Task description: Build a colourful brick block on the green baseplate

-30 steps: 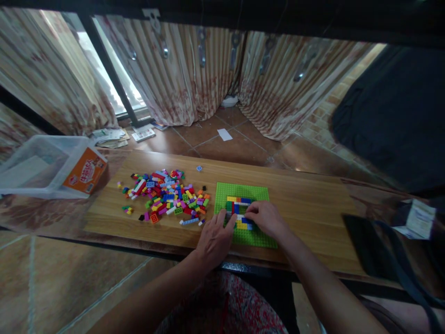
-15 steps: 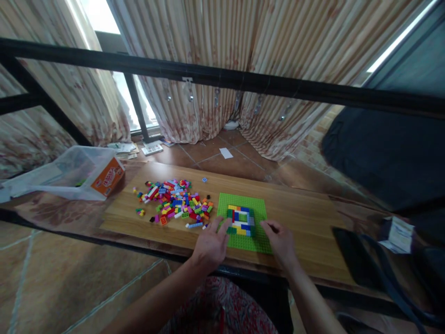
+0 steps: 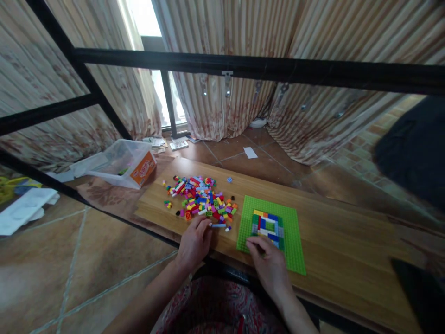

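My left hand (image 3: 194, 241) is at the near edge of the loose brick pile (image 3: 205, 199), fingers drawn together. Its fingertips are beside a long light blue brick (image 3: 219, 226); whether they hold a small brick is too small to tell. A green baseplate (image 3: 294, 241) lies to the right of the pile, bearing a low square frame of coloured bricks (image 3: 259, 222) with an open middle. My right hand (image 3: 271, 264) is over the baseplate's near left part, thumb and fingers pinched. It covers the near side of the frame, and what it pinches is hidden.
The wooden board (image 3: 333, 246) carries the bricks and baseplate. A clear plastic box (image 3: 118, 162) with an orange label stands beyond its left end. Black metal rails (image 3: 194, 62) cross in front of striped curtains. A dark flat object (image 3: 413, 283) lies at the right.
The view has swung left. My left hand has gone from the brick frame to the pile's near edge. My right hand has moved from the baseplate's right side to its near left part.
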Demonstrator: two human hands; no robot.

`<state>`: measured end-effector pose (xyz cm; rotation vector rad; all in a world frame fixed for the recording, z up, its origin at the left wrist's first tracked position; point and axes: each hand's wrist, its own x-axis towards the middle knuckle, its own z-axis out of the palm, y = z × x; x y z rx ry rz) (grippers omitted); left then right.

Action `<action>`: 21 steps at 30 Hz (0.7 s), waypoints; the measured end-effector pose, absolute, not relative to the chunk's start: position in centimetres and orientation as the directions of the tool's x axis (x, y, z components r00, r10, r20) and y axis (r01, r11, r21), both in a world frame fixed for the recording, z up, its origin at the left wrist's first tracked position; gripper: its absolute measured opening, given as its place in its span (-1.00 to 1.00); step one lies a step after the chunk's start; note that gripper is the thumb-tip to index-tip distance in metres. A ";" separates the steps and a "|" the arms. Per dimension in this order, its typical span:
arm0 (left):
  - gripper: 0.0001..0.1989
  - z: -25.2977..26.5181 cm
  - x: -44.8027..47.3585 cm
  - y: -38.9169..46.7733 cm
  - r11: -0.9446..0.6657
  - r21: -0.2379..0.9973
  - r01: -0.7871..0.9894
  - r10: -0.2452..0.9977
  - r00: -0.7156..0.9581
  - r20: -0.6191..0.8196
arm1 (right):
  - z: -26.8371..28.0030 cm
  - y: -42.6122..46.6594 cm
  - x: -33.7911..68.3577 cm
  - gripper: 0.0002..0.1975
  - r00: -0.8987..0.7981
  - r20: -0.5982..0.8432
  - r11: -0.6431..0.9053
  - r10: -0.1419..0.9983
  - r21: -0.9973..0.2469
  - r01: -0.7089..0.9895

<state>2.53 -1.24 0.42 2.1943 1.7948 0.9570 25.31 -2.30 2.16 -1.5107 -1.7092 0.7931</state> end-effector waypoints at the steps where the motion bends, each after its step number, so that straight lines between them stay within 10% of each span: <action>1: -0.79 0.4 2.7 -1.2 -0.271 0.490 0.828 0.924 0.080 0.375 | 2.1 -1.9 24.6 -0.76 -0.096 0.135 0.166 0.986 -0.801 0.575; 21: -0.88 -0.9 3.0 -0.7 -0.228 0.547 0.806 0.930 0.014 0.367 | 0.8 6.2 20.3 -0.77 -0.216 0.238 0.315 0.947 -0.549 0.774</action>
